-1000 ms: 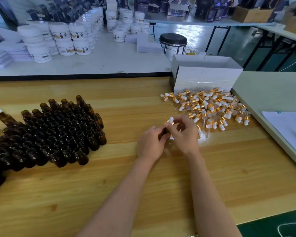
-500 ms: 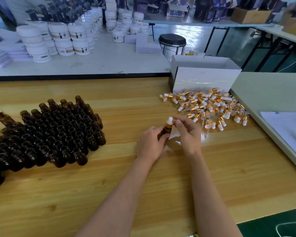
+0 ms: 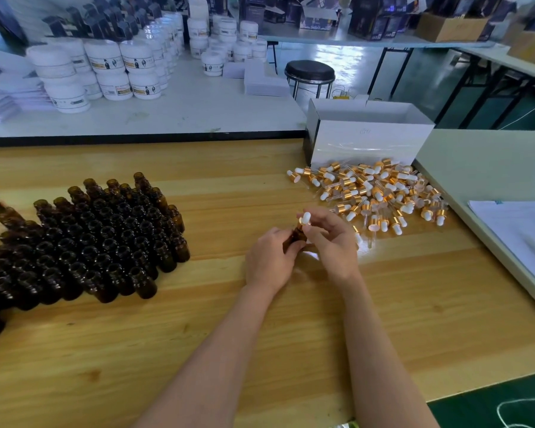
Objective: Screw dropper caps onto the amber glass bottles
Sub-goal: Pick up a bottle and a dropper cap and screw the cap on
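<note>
Over wooden table (image 3: 198,350): gripping bottle (image 3: 297,235) in left hand (image 3: 267,261), pinching cap (image 3: 305,218) with right hand (image 3: 334,242) fingertips; raised clearer of fingers than a second ago, probably seated, tightening remaining.

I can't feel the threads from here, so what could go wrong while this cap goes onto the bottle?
1. The left hand grips the amber bottle while the right hand pinches the dropper cap. The fingers hide the neck, so a crooked thread could go unseen.
2. The loose dropper caps lie close beside the right hand; a wrist sweep might scatter them.
3. The open bottles stand tightly packed; a bump may topple several.
</note>
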